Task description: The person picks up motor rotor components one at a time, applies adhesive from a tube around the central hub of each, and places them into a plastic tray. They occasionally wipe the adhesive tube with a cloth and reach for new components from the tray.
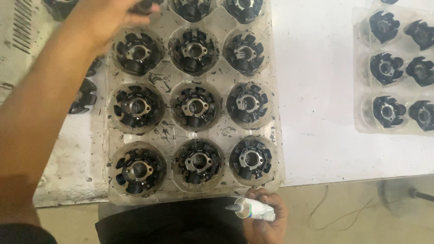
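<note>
A clear plastic tray [222, 72] lies in front of me with several round pockets, each holding a black round part with a metal hub, such as the middle one [195, 107]. My left hand [113, 16] reaches across to the tray's far left corner and closes around a dark part [147, 5] there. My right hand [264, 217] stays near my body below the tray's front edge, gripping a small white squeeze tube [253, 210] whose nozzle points left.
A second clear tray [361, 81] with several black parts sits at the right on the white table [316, 90]. Loose black parts [83, 97] lie left of the main tray. A thin wire [330, 212] lies on the floor.
</note>
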Motion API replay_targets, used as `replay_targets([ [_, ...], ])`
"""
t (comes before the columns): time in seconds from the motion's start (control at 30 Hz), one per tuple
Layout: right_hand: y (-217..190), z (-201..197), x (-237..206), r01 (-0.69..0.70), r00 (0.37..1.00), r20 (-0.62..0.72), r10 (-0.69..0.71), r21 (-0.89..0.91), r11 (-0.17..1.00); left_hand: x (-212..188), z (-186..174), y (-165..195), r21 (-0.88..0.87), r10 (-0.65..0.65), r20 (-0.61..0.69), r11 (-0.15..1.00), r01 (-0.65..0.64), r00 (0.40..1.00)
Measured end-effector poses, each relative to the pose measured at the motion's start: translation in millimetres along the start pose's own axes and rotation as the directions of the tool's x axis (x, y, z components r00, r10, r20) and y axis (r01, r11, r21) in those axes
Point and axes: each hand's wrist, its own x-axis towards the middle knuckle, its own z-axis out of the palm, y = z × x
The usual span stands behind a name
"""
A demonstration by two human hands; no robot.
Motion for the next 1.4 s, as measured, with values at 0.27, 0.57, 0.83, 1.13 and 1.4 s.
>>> replay_targets([
  [0.27, 0, 32, 2, -0.006, 0.999, 0.034, 0.008, -0.051, 0.999, -207, 73, 75, -0.832, -0.057, -0.288, 0.51, -0.22, 0.956],
  [0.57, -13, 79, 2, 0.296, 0.936, 0.327, -0.129, -0.535, 0.791, -278, 132, 88, -0.918, -0.282, -0.397, 0.12, -0.378, 0.874],
  [0.83, -14, 113, -2, 0.507, 0.845, 0.51, -0.16, -0.67, 0.543, -300, 148, 87, -0.693, -0.103, -0.582, 0.582, -0.425, 0.807],
  [1.13, -5, 132, -12, 0.499, 0.859, 0.492, -0.141, -0.745, 0.443, -306, 140, 88, -0.598, -0.025, -0.621, 0.662, -0.452, 0.784],
  [1.4, -10, 148, -3, 0.669, 0.743, 0.655, -0.138, -0.723, 0.173, -304, 133, 87, -0.455, 0.061, -0.627, 0.781, -0.428, 0.777],
])
